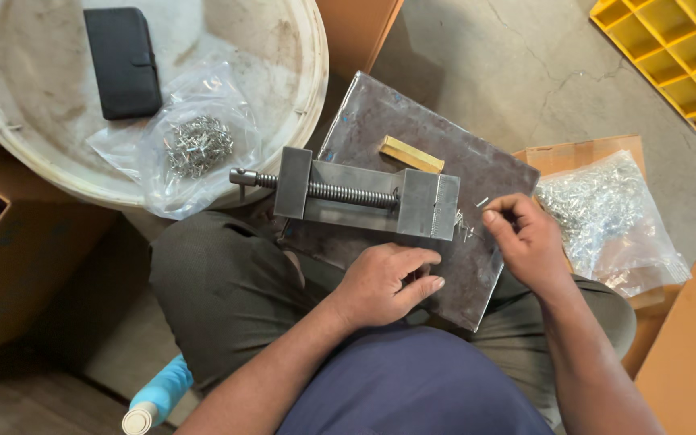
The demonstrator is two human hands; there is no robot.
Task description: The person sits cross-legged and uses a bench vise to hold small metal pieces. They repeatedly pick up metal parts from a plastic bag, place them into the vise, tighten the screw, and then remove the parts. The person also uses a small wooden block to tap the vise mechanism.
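Note:
A grey steel vise (360, 196) with a threaded screw lies on a dark metal plate (412, 121) across my lap. A few small metal pins (466, 224) lie on the plate at the vise's right end. My right hand (525, 242) pinches a small pin at its fingertips, just right of the vise jaw. My left hand (388, 282) rests on the plate below the vise, fingers curled, nothing visible in it. A small brass bar (411, 154) lies on the plate behind the vise.
A white round lid (34, 153) at upper left carries a black wallet case (122, 60) and a clear bag of metal pins (195, 145). Another bag of pins (606, 217) sits on cardboard (582, 153) at right. A yellow grid crate (670, 48) stands top right.

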